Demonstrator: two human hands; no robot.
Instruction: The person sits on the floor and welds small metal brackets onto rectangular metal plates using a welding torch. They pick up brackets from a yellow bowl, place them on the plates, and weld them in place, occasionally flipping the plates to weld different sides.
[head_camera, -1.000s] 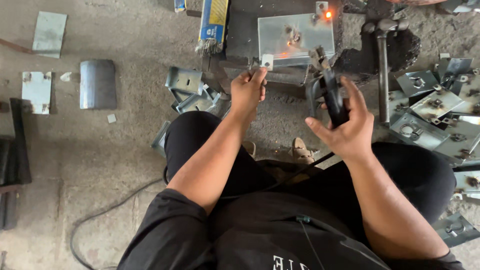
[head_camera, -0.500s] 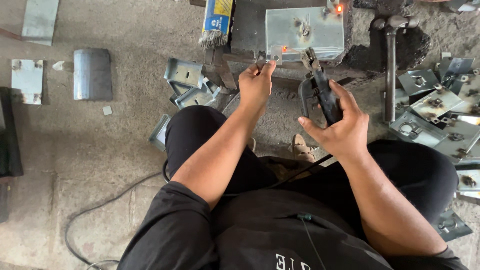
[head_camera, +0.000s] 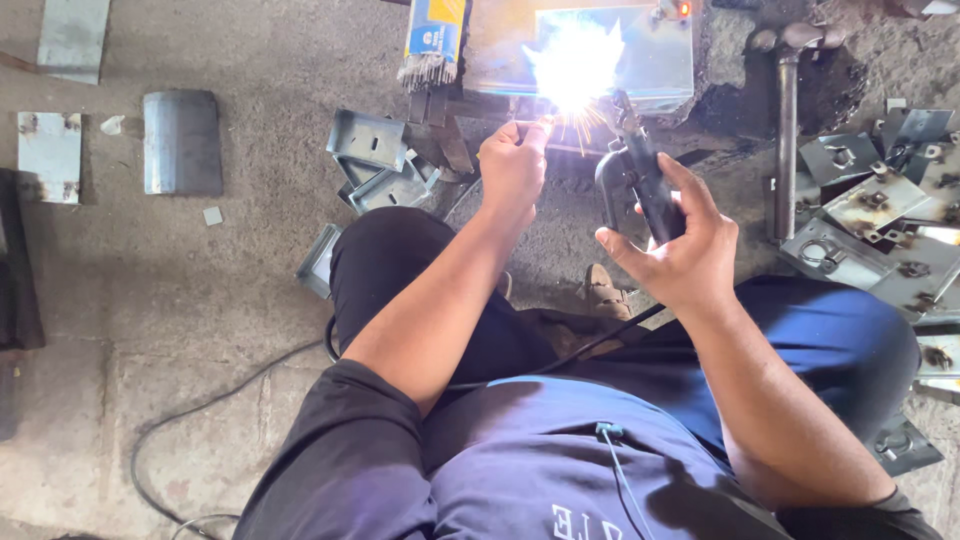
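Diagonally up-left toward the arc, electrode holder (head_camera: 640, 185) (long axis tilted) in clenched right hand (head_camera: 678, 250).

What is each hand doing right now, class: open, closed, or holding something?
Left hand: closed, pinching a small metal piece beside the bright spark.
Right hand: closed around the black welding holder.

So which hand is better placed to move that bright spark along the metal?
Probably the right hand: its grip is around the black welding holder, whose tip meets the white arc flash. The left hand only pinches something small beside the flash.
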